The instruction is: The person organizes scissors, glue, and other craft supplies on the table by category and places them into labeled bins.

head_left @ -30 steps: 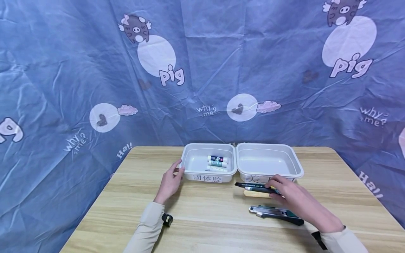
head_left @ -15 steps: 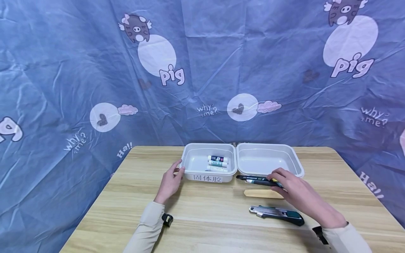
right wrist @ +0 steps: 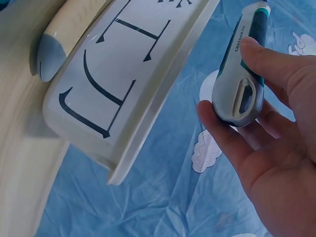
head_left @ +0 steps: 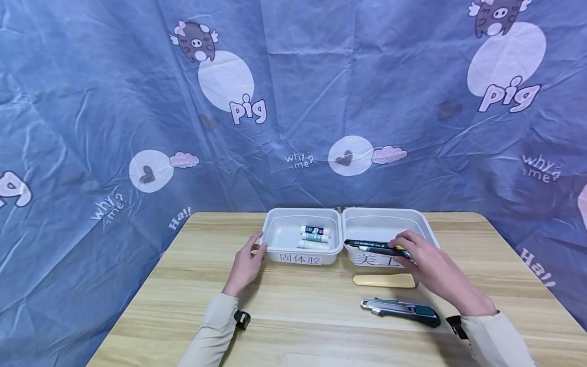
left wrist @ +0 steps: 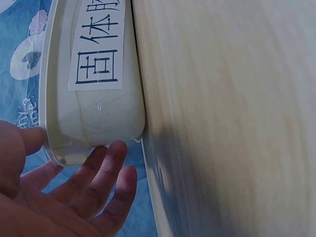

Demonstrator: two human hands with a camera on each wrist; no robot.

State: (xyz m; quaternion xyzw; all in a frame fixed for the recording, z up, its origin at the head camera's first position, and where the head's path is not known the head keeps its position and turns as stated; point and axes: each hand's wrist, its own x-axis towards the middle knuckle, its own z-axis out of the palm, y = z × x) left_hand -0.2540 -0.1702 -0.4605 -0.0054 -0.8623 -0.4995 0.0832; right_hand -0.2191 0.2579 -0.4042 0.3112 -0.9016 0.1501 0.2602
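Head view: right hand [head_left: 425, 265] pinches a utility knife [head_left: 377, 247] above the right bin [head_left: 382, 230]; left hand [head_left: 246, 265], loosely spread, touches the left bin [head_left: 283, 233].

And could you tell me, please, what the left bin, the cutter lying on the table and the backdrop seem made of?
Left bin: probably plastic, smooth and faintly glossy, with a moulded lip and rounded corners.
Cutter: silvery, shiny front suggests metal; the dark grip may be plastic or rubber.
Backdrop: likely thin printed cloth, judging by its creases, though coated sheeting is possible.
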